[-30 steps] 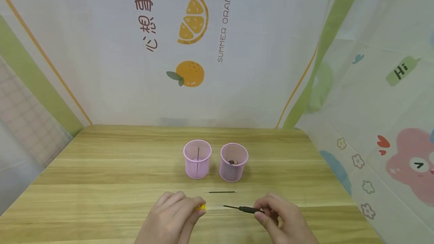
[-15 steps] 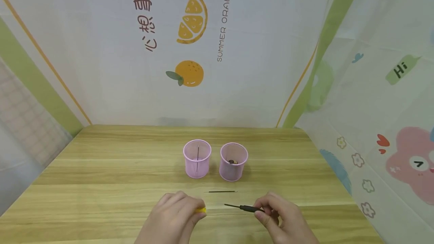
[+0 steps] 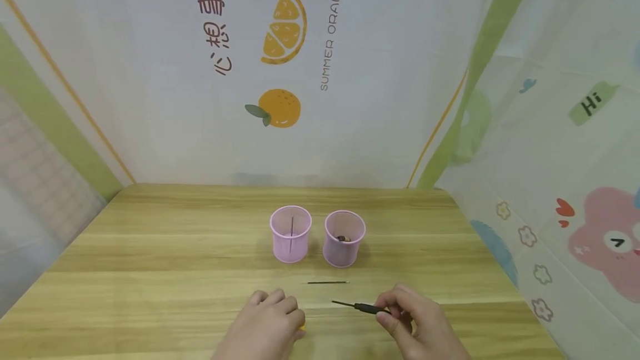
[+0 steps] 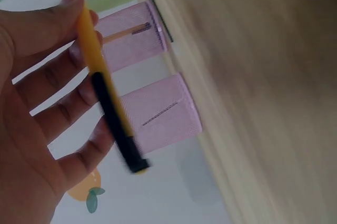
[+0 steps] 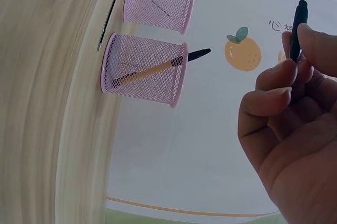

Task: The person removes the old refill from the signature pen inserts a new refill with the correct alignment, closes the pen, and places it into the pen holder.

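In the left wrist view my left hand (image 4: 47, 92) holds a yellow and black pen barrel (image 4: 102, 77) between thumb and fingertips. In the head view, that hand (image 3: 265, 326) hides all but a bit of yellow. My right hand (image 3: 415, 321) pinches a black tapered pen piece (image 3: 369, 308); from it a thin dark rod points left, toward the left hand. The two pen parts are apart. On the table just beyond both hands lies a thin dark pen refill (image 3: 327, 282).
Two pink mesh cups stand side by side farther back. The left cup (image 3: 290, 249) holds one thin dark refill; the right cup (image 3: 341, 254) has a yellow and black pen (image 5: 152, 70) leaning inside. A printed white cloth (image 3: 225, 143) hangs behind the wooden table (image 3: 150, 271).
My left hand has turned over, knuckles more upward, and shifted slightly right, covering more of the yellow barrel. The right hand and its black piece stay nearly still.
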`<state>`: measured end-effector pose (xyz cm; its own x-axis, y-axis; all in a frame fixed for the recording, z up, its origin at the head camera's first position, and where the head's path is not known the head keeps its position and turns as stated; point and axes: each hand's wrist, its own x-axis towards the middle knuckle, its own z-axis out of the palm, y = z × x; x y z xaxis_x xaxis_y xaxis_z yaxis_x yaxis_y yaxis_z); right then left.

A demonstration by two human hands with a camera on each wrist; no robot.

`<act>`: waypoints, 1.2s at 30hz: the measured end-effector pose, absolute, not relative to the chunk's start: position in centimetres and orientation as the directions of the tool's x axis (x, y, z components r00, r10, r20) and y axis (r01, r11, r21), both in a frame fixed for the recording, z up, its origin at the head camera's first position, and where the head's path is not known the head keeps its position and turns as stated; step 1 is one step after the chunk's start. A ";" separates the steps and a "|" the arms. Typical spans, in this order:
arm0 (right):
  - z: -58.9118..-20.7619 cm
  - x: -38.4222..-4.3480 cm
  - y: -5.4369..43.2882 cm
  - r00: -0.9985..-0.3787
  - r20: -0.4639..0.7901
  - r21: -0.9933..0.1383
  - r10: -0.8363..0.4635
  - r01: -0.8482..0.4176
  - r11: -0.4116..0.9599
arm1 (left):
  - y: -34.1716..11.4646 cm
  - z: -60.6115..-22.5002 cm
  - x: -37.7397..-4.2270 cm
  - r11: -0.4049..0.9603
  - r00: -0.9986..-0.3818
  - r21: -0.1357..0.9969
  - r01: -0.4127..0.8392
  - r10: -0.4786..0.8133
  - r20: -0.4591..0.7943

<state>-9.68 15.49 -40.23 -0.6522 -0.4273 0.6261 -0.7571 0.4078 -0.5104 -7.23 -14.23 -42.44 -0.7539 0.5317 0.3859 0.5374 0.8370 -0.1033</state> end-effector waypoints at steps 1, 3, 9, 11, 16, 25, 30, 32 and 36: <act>-40.3 -9.7 15.5 -0.652 0.626 -0.512 -0.428 -0.758 0.405 | -14.2 -42.5 -7.3 0.835 -0.765 -0.104 0.540 0.538 0.353; -40.3 -9.8 15.5 -0.648 0.628 -0.512 -0.431 -0.761 0.399 | -14.1 -42.7 -7.4 0.834 -0.784 -0.094 0.543 0.544 0.299; -40.3 -9.8 15.4 -0.656 0.617 -0.520 -0.436 -0.755 0.400 | -13.9 -43.2 -7.5 0.831 -0.811 -0.072 0.551 0.554 0.190; -40.3 -9.7 15.4 -0.663 0.610 -0.525 -0.434 -0.748 0.405 | -13.8 -43.4 -7.6 0.830 -0.814 -0.069 0.554 0.557 0.168; -40.3 -9.6 15.4 -0.668 0.607 -0.523 -0.431 -0.744 0.416 | -13.6 -43.9 -7.7 0.823 -0.809 -0.084 0.561 0.567 0.154; -40.3 -9.7 15.4 -0.652 0.613 -0.512 -0.446 -0.758 0.405 | -13.2 -42.5 -7.8 0.820 -0.789 -0.045 0.571 0.563 0.244; -40.4 -9.7 15.3 -0.644 0.617 -0.509 -0.452 -0.765 0.395 | -12.7 -39.4 -7.5 0.796 -0.706 0.122 0.592 0.440 0.555; -40.4 -9.8 15.2 -0.638 0.621 -0.505 -0.455 -0.770 0.390 | -12.3 -38.6 -7.4 0.760 -0.639 0.149 0.633 0.403 0.655; -40.3 -9.8 15.2 -0.635 0.618 -0.504 -0.463 -0.772 0.388 | -11.8 -37.8 -7.2 0.713 -0.533 0.103 0.693 0.411 0.740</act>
<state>-9.78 15.16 -40.34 -0.6354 -0.4627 0.6182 -0.7722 0.3876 -0.5035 -7.18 -11.78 -37.85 -0.5327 0.4108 0.7399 0.6931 0.7135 0.1029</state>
